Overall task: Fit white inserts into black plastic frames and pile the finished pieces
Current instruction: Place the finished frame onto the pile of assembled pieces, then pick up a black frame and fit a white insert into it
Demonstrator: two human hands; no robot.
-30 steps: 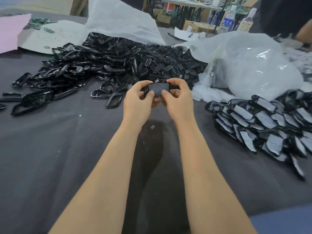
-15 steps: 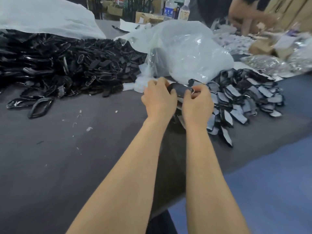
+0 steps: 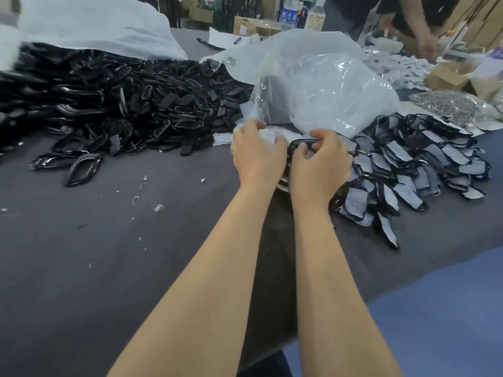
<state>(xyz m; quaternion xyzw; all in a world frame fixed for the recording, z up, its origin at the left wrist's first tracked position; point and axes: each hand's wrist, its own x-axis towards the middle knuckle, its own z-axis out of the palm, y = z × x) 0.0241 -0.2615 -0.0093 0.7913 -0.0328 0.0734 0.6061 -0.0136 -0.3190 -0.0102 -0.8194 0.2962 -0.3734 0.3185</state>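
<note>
My right hand grips a black plastic frame at the left edge of the finished pile, where black frames carry white inserts. Just left of it, my left hand lies with loosely curled fingers over white inserts that spill from a clear plastic bag. Its fingertips are hidden, so a grip on an insert does not show. A large heap of empty black frames covers the table's back left.
The table has a dark grey cloth with small white scraps on it. A white sheet lies over the back of the heap. Another person's arm, boxes and bottles are at the far right. The table edge runs lower right.
The view swung right from the frame heap to the finished pile. Both hands carried the black frame there. My left hand has come off the frame and moved onto the white inserts.
</note>
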